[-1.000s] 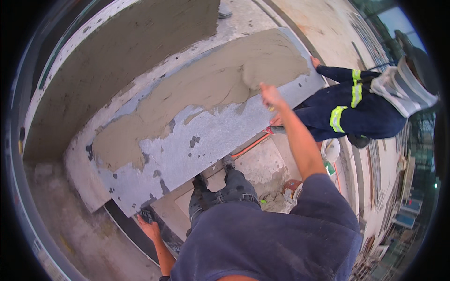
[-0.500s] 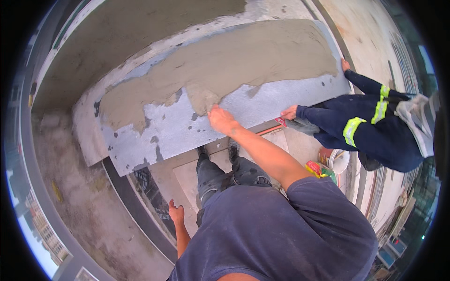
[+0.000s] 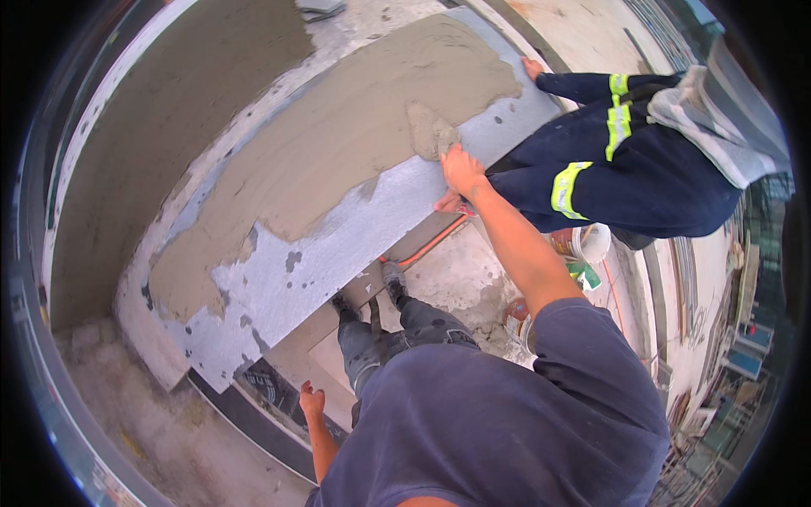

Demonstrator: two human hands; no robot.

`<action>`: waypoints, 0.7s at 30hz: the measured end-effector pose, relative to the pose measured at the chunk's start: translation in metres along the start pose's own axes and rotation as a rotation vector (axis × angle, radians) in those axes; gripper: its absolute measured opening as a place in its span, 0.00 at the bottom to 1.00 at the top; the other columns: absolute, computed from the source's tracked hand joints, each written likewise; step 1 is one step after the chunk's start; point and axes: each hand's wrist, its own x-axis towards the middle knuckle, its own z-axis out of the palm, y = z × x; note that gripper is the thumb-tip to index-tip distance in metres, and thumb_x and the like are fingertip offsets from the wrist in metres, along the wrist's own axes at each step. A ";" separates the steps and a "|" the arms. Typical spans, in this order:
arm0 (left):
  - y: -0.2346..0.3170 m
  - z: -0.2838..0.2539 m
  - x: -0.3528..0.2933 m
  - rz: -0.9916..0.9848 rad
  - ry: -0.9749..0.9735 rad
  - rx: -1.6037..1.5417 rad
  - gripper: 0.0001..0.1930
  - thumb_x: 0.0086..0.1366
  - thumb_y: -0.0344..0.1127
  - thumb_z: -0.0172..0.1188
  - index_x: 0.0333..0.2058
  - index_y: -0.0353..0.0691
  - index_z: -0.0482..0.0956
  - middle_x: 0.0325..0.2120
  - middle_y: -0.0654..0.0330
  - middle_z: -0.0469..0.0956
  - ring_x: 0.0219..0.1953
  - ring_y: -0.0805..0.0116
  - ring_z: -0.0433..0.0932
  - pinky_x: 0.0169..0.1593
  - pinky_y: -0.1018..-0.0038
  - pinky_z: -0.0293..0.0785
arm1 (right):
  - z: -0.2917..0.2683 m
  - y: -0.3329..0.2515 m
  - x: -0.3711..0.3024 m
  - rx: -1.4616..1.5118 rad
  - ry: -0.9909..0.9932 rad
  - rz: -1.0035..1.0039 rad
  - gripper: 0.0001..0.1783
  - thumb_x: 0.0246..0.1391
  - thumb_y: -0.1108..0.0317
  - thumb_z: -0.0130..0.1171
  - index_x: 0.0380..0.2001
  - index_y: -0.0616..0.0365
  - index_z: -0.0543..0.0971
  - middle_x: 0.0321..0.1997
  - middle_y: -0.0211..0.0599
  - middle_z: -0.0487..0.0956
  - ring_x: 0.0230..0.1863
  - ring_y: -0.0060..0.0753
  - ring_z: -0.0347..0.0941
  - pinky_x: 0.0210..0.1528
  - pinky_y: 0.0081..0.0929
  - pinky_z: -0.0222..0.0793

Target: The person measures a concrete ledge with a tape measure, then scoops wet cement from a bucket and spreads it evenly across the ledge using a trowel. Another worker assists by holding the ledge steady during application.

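Note:
My right hand (image 3: 463,171) is closed round the handle of a pointed trowel (image 3: 429,128). Grey mortar coats the trowel, which rests against the mortar layer (image 3: 338,144) near its lower right edge. That layer covers much of a long grey stone slab (image 3: 338,237), leaving a bare strip along the side nearest me. Down by my left thigh hangs my left hand (image 3: 312,400), its fingers loosely bent and apart, with nothing seen in them.
A co-worker in dark clothes with reflective bands (image 3: 617,169) stands at right, one hand (image 3: 532,68) at the slab's far right end, the other near its front edge. Buckets (image 3: 591,242) and an orange hose (image 3: 435,241) are on the floor. A wet mortar bed (image 3: 169,135) lies beyond the slab.
My right hand and the trowel have moved right along the slab, close to the co-worker's lower hand. The view has turned and shifted, so the slab appears more steeply slanted.

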 end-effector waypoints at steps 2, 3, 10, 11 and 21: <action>0.015 -0.004 0.002 0.022 -0.010 0.036 0.35 0.53 0.32 0.65 0.64 0.38 0.76 0.55 0.42 0.83 0.60 0.48 0.82 0.64 0.61 0.76 | -0.015 0.025 0.022 0.016 0.030 0.102 0.30 0.74 0.49 0.50 0.59 0.69 0.73 0.53 0.65 0.84 0.57 0.67 0.82 0.61 0.59 0.76; 0.009 -0.005 0.008 0.038 -0.009 0.054 0.35 0.53 0.31 0.65 0.64 0.38 0.76 0.55 0.43 0.83 0.60 0.49 0.82 0.64 0.61 0.76 | -0.024 0.037 0.030 0.028 0.046 0.153 0.31 0.74 0.48 0.50 0.59 0.70 0.74 0.55 0.66 0.84 0.58 0.66 0.81 0.62 0.59 0.76; 0.001 -0.001 -0.005 -0.001 -0.071 0.113 0.34 0.53 0.31 0.66 0.63 0.37 0.77 0.54 0.43 0.84 0.58 0.49 0.83 0.62 0.61 0.78 | -0.088 0.078 0.069 0.541 0.054 0.117 0.34 0.75 0.46 0.44 0.36 0.71 0.82 0.31 0.62 0.85 0.26 0.54 0.85 0.32 0.50 0.79; 0.007 -0.002 -0.005 0.000 -0.071 0.125 0.34 0.53 0.30 0.65 0.63 0.37 0.77 0.54 0.43 0.84 0.57 0.49 0.83 0.62 0.61 0.78 | -0.091 0.094 0.086 0.643 0.055 0.123 0.35 0.75 0.45 0.43 0.34 0.71 0.81 0.28 0.58 0.84 0.22 0.51 0.82 0.26 0.48 0.76; 0.017 0.006 -0.036 0.026 -0.041 0.113 0.34 0.54 0.31 0.63 0.63 0.37 0.76 0.53 0.43 0.84 0.57 0.50 0.84 0.61 0.61 0.78 | 0.067 0.015 0.018 0.577 -0.047 0.145 0.34 0.76 0.51 0.42 0.31 0.75 0.80 0.34 0.74 0.81 0.42 0.74 0.82 0.46 0.61 0.79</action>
